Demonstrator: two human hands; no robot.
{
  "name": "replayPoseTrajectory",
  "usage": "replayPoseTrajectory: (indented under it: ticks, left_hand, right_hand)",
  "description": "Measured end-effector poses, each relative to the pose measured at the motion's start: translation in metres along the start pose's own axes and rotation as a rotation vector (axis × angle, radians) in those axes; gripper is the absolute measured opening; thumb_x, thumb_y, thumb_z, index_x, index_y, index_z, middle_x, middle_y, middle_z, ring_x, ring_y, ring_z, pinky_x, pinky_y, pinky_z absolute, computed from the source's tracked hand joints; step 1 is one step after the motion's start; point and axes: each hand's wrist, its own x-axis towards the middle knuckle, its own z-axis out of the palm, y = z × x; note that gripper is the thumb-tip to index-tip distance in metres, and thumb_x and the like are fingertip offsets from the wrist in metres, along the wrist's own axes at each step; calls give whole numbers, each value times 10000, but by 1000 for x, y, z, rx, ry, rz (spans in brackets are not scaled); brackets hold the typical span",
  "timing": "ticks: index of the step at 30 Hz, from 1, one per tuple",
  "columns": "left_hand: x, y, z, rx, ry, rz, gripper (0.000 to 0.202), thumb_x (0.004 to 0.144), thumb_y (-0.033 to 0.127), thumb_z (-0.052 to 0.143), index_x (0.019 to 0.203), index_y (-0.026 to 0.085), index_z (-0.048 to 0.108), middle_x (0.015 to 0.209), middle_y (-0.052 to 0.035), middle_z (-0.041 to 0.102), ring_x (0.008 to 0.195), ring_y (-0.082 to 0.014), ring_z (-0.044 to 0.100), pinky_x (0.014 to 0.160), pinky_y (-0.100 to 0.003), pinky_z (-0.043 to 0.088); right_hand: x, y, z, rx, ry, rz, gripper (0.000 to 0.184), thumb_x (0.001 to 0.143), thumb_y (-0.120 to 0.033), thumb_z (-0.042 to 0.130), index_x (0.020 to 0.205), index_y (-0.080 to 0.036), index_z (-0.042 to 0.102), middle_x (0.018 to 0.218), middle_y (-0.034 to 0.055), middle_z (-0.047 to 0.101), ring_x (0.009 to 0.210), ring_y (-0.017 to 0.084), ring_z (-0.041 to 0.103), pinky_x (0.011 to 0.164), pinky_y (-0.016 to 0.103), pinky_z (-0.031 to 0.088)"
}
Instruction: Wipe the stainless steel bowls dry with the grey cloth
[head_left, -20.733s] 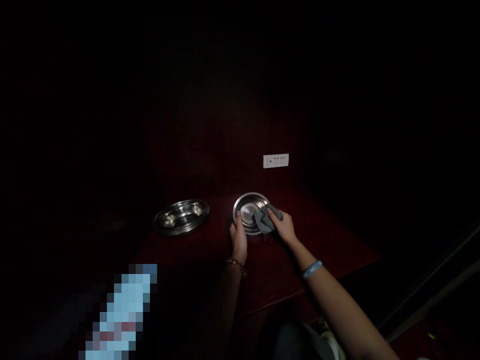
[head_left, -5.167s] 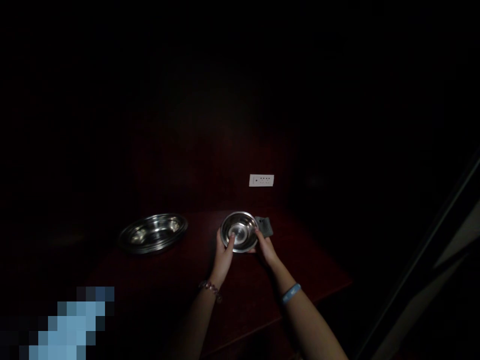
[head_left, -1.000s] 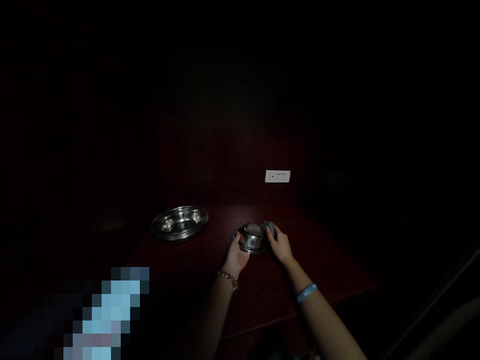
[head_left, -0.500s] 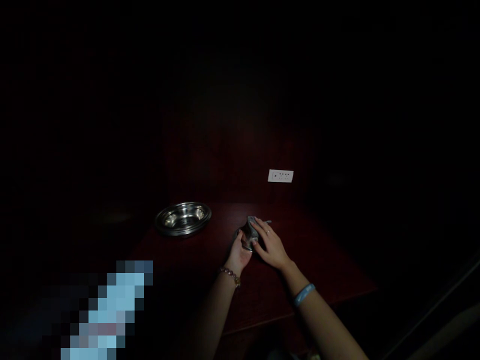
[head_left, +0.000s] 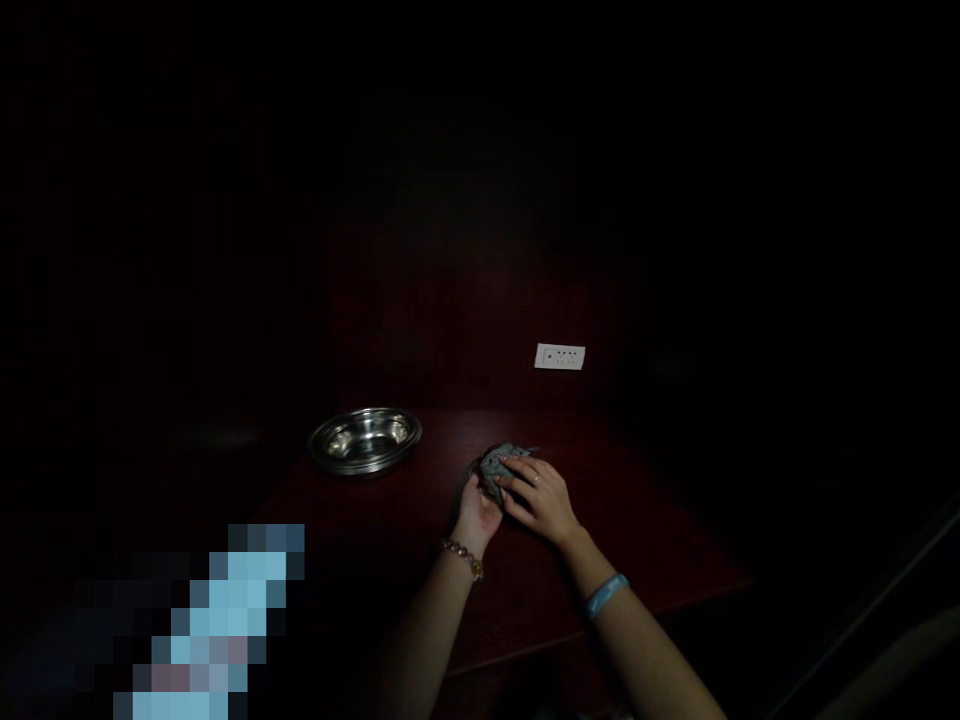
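Observation:
The scene is very dark. A small steel bowl [head_left: 475,468] lies upside down on the dark red table [head_left: 645,540], almost wholly covered by a grey cloth [head_left: 496,460] and my hands. My left hand [head_left: 477,512] cups the bowl's near left side, fingers curled against it. My right hand [head_left: 541,496] lies on top, fingers pressing the cloth onto the bowl. A bead bracelet is on my left wrist, a blue band on my right.
A larger steel dish [head_left: 365,439] sits on the table to the left, apart from my hands. A white socket plate [head_left: 559,356] is on the dark wall behind. A pixelated blue patch [head_left: 217,620] fills the lower left. The table's near edge runs below my forearms.
Over the last second my right hand came from the bowl's right side onto its top with the cloth and slid a little toward me. The left hand stayed on the bowl.

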Motion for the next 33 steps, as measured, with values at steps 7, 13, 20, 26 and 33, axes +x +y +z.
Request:
replayPoseTrajectory:
  ticks: [7, 13, 20, 26, 33]
  left_hand:
    - [-10, 8, 17, -118, 100, 84, 219, 933, 192, 429, 988, 149, 636, 851, -71, 717, 718, -139, 679, 676, -236, 553]
    - [-15, 10, 22, -80, 81, 121, 229, 944, 232, 435, 976, 161, 651, 910, -65, 725, 811, -151, 688, 783, -282, 560]
    - [-21, 10, 29, 28, 20, 77, 255, 950, 253, 445, 991, 138, 669, 943, -82, 741, 832, -167, 698, 814, -312, 558]
    - [-28, 4, 33, 150, -25, 14, 196, 928, 226, 504, 960, 137, 676, 889, -67, 753, 834, -163, 704, 921, -322, 525]
    - [-35, -8, 31, 372, -127, -102, 223, 901, 244, 572, 1041, 103, 672, 963, -113, 753, 893, -195, 712, 941, -329, 513]
  right_hand:
    - [3, 3, -2, 18, 46, 58, 301, 938, -320, 518, 1208, -259, 636, 1373, 32, 574, 1252, 202, 522, 1056, 381, 450]
    - [-2, 8, -4, 145, 129, 251, 336, 932, -311, 494, 1245, -279, 612, 1356, 41, 587, 1216, 215, 567, 1053, 410, 462]
    - [-8, 16, -1, 228, 267, 512, 367, 953, -321, 409, 1265, -243, 585, 1269, 64, 646, 1157, 215, 611, 1018, 390, 475]
    - [-18, 29, 8, 237, 311, 719, 417, 988, -364, 294, 1280, -244, 567, 1179, 50, 692, 1050, 191, 660, 918, 315, 505]
    - [-24, 36, 12, 325, 348, 775, 419, 978, -419, 328, 1286, -246, 553, 1199, 41, 685, 1069, 199, 652, 917, 332, 504]
